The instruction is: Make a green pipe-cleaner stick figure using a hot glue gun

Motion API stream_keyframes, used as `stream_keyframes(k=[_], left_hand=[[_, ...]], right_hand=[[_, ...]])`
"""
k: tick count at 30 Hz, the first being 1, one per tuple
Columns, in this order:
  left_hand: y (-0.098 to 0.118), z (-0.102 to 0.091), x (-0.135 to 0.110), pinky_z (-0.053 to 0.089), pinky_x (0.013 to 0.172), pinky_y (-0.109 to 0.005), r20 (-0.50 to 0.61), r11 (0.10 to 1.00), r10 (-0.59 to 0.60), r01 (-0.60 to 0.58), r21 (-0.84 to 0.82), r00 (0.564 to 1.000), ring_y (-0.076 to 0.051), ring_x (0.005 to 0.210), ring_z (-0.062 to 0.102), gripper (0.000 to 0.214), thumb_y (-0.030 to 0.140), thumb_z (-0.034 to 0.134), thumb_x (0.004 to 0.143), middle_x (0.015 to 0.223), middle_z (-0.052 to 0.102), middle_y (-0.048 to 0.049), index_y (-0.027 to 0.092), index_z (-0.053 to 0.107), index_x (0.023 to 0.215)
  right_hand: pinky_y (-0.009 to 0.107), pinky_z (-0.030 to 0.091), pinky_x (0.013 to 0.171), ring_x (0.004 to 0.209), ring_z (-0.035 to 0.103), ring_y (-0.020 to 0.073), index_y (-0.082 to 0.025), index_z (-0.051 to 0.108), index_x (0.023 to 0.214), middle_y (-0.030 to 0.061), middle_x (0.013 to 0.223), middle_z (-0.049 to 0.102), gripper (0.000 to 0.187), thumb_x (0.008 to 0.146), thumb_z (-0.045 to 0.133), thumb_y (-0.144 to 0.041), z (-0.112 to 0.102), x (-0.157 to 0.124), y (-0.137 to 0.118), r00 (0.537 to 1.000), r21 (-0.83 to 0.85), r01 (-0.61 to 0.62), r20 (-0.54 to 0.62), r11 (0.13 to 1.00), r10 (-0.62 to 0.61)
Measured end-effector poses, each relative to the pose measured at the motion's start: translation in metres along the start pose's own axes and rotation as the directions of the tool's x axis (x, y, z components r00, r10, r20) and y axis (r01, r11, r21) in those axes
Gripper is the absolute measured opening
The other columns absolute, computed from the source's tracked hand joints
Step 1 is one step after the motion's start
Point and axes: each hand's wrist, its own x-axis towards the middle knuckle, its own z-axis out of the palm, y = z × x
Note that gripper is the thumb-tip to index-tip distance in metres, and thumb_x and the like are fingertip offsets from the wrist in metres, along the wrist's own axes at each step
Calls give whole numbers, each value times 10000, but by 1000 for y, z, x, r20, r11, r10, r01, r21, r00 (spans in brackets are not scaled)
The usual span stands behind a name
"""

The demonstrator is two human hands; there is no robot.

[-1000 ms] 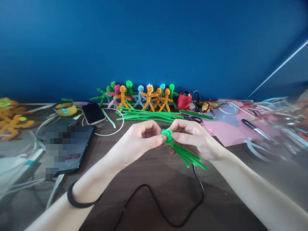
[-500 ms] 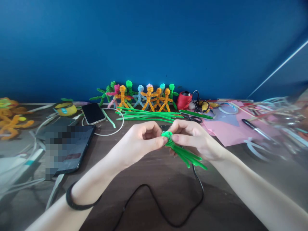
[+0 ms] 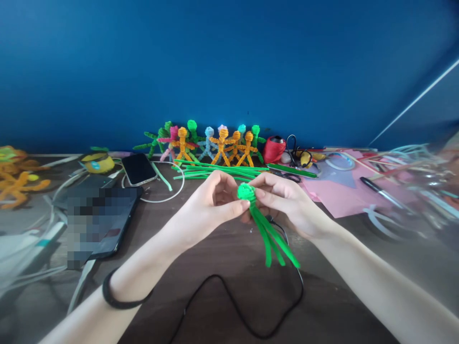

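Note:
Between my two hands is a green pipe cleaner figure (image 3: 246, 192), with a coiled round head on top and several loose strands hanging down to the right. My left hand (image 3: 221, 198) pinches its neck from the left, thumb in front. On the other side my right hand (image 3: 278, 195) grips it just below the head with thumb and fingers. The fingertips behind the figure are partly hidden. A bundle of straight green pipe cleaners (image 3: 218, 170) lies just beyond the hands.
Pipe cleaner figures (image 3: 223, 141) in several colours stand along the blue wall. A phone (image 3: 139, 169) and a tablet (image 3: 111, 229) lie at left. Pink paper (image 3: 344, 198) and a marker (image 3: 380, 193) are at right. A black cable (image 3: 236, 306) curves across the table in front.
The green figure has been turned so its head shows more fully and its strands point more downward. Both hands have shifted slightly up and still hold it.

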Motion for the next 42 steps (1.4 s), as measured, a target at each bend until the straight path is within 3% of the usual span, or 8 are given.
stream_keyframes(k=[3, 10, 17, 25, 42], left_hand=[[-5, 0, 2, 499, 656, -282, -21, 999, 37, -38, -8, 999, -133, 676, 628, 241, 263, 633, 739, 737, 589, 41, 214, 444, 881], [-10, -5, 7, 503, 686, -260, -124, 981, 142, -123, 152, 982, -131, 750, 609, 204, 219, 633, 721, 835, 611, 7, 190, 538, 899], [-15, -6, 9, 495, 688, -251, -115, 975, 162, -141, 173, 980, -128, 759, 607, 195, 222, 631, 731, 842, 630, 3, 192, 576, 916], [-16, -6, 9, 506, 704, -272, -117, 980, 161, -144, 141, 980, -153, 798, 618, 236, 247, 660, 713, 880, 658, -22, 187, 591, 931], [-13, -3, 6, 485, 730, -260, -154, 946, 246, -203, 253, 957, -150, 831, 603, 214, 272, 635, 737, 902, 635, -23, 186, 570, 923]], right_hand=[[289, 547, 665, 694, 673, 143, -194, 561, 907, 11, 819, 672, 161, 823, 598, -326, -2, 1, 2, 999, -59, 22, -26, 998, -24], [337, 543, 776, 870, 651, 168, -189, 549, 949, 52, 1020, 650, 239, 754, 671, -251, 0, 5, 4, 993, -160, 106, -25, 981, -112], [332, 540, 731, 795, 663, 168, -183, 512, 848, 36, 926, 654, 249, 694, 708, -203, 4, 8, 8, 986, -200, 96, -111, 975, -120], [321, 522, 735, 808, 656, 164, -185, 505, 853, 39, 931, 661, 219, 728, 677, -237, 5, 7, 9, 978, -271, 143, -107, 952, -178], [305, 524, 720, 808, 643, 158, -195, 510, 883, 22, 905, 636, 231, 733, 682, -228, 3, 5, 6, 979, -307, 169, -58, 937, -196]])
